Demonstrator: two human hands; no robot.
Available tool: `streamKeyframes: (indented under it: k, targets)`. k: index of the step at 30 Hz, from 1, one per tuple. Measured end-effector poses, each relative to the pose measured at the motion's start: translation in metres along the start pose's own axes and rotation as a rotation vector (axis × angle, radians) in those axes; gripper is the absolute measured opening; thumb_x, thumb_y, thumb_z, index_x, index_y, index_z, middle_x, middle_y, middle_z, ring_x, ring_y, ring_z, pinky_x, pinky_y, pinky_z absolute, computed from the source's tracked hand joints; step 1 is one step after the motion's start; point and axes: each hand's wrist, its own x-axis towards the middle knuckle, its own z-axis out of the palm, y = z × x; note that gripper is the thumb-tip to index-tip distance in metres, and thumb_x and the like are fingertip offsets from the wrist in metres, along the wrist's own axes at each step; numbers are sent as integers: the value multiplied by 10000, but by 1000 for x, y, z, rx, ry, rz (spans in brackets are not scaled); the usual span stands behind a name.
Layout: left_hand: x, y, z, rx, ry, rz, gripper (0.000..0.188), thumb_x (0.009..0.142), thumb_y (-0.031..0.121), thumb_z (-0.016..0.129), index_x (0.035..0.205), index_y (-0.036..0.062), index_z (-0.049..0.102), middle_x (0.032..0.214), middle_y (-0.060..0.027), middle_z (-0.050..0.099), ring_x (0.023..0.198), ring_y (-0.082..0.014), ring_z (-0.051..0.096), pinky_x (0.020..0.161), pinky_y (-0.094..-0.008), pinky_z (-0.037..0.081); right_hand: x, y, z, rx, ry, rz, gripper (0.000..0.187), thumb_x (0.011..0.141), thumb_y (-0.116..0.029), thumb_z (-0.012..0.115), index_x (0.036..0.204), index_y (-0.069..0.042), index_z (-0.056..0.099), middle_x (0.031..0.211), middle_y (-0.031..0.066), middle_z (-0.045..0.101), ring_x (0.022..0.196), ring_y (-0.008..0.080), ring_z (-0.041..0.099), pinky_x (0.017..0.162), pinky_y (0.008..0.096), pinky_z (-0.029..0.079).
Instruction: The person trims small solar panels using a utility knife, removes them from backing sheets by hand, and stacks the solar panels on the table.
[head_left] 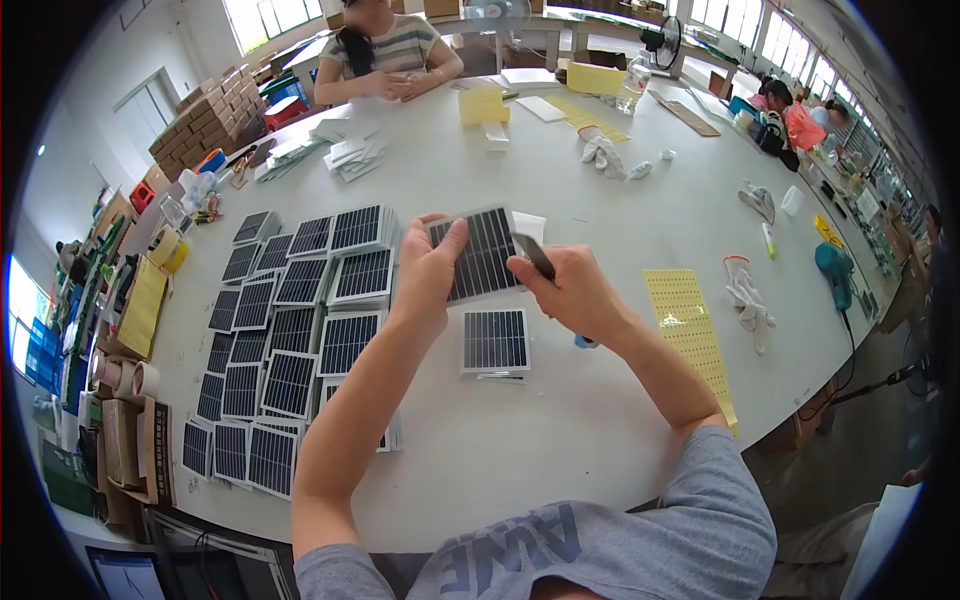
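Observation:
My left hand (428, 268) is closed on the left edge of a small solar panel (482, 262), its thumb lying on the dark, lined face. The panel is held tilted above the table. My right hand (578, 288) grips a flat dark-grey tool (536, 257), whose broad end points up beside the panel's right edge. A bit of blue shows below that fist; its exact kind I cannot make out. Beneath my hands, another solar panel (496, 340) lies on top of a low pile. Stacked solar panels (350, 342) stand in several rows to the left.
The white table (520, 430) carries a yellow sticker sheet (688, 325) and a white glove (745, 300) at right. A teal heat-gun-like tool (836, 272) sits at the right edge. White sheets (350, 155) lie far left. Across the table sits a person (385, 60).

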Motion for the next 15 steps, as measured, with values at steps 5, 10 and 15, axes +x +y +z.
streamKeyframes:
  k: [5, 10, 15]
  targets:
    - [7, 7, -5, -172, 153, -39, 403, 972, 203, 621, 1270, 24, 418, 1028, -83, 619, 861, -139, 629, 739, -300, 556, -21, 4, -13, -392, -641, -465, 343, 948, -286, 647, 794, 20, 644, 668, 166, 560, 616, 259, 577, 593, 388, 457]
    - [5, -2, -9, -198, 76, -34, 372, 979, 219, 611, 1243, 31, 430, 1004, -73, 622, 826, -124, 638, 706, -279, 557, -1, 5, -41, 143, -454, -153, 335, 1001, -248, 562, 808, 9, 658, 585, -12, 521, 468, 65, 514, 454, 228, 412]
    - [-5, -4, 5, -278, -388, -233, 371, 971, 234, 622, 1232, 37, 447, 957, -64, 639, 822, -128, 655, 725, -295, 576, 18, 27, -38, 368, -444, -78, 574, 1048, -400, 352, 777, 9, 652, 612, 42, 584, 473, 113, 544, 469, 249, 457]
